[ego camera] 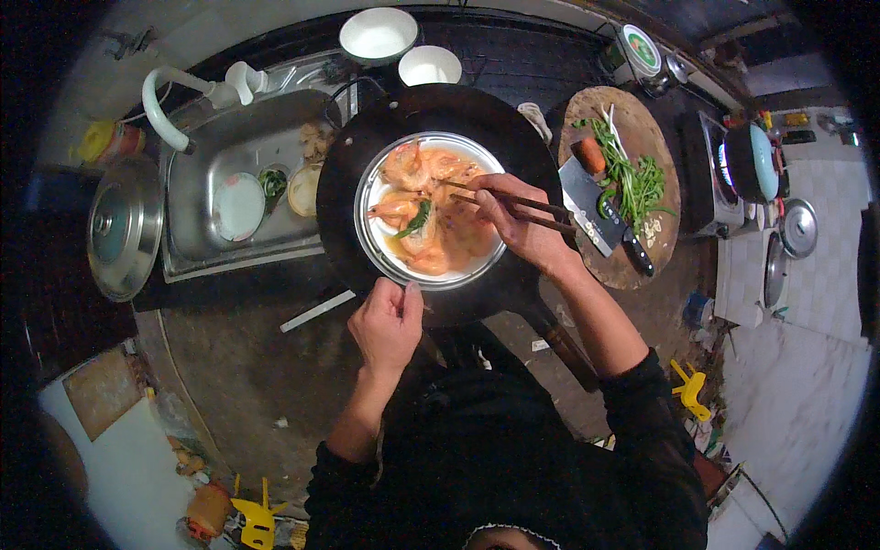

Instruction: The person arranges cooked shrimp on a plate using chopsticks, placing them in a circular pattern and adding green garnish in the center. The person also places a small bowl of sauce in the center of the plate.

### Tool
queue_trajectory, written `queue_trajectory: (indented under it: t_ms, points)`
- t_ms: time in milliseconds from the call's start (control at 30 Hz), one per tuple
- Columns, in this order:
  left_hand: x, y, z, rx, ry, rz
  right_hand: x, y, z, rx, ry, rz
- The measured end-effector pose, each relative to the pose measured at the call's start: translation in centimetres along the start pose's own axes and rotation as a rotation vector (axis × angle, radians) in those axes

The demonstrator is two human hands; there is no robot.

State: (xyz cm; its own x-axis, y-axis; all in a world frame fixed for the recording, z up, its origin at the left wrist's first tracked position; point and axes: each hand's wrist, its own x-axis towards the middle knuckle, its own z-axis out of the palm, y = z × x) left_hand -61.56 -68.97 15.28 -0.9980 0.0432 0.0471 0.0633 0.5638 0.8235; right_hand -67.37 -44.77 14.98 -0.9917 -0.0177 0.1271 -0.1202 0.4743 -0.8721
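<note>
My right hand (519,216) grips a pair of brown chopsticks (543,218), their tips down among orange cooked shrimp (440,237). The shrimp lie in a shiny, metal-rimmed dish (500,261) with a pale inside, along with a green leafy piece (414,218) and some liquid. My left hand (388,320) pinches the dish's near rim between thumb and curled fingers. Directly under the dish is a large dark wok (440,106), its handle (557,344) pointing towards me on the right. How the dish rests there is hidden.
Left stands a steel sink (206,227) with a white dish (239,206) and faucet (161,113). A round chopping board (577,268) on the right bears a cleaver (591,206), a carrot piece (589,155) and greens (643,185). Beyond, a blue flame (724,165) burns under a pan (742,161).
</note>
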Motion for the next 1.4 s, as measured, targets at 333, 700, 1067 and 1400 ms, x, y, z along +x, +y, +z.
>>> queue_trajectory:
  t_ms: [333, 700, 1067, 1400]
  points:
    - [-0.1, -0.7, -0.7, 0.043, 0.013, 0.005, -1.6, 0.1, -0.4, 0.118, 0.064, 0.264]
    - [4.4, 0.5, 1.6, 0.009, -0.006, 0.011, -3.4, -0.8, -1.7, 0.433, 0.309, 0.251]
    - [11.3, 2.8, 5.1, -0.207, -0.141, 0.04, -3.0, -2.4, -2.1, 0.421, 0.325, 0.321]
    - [9.8, 1.4, 2.0, -0.19, 0.047, -0.028, -2.3, -2.8, -3.7, 0.407, 0.398, 0.384]
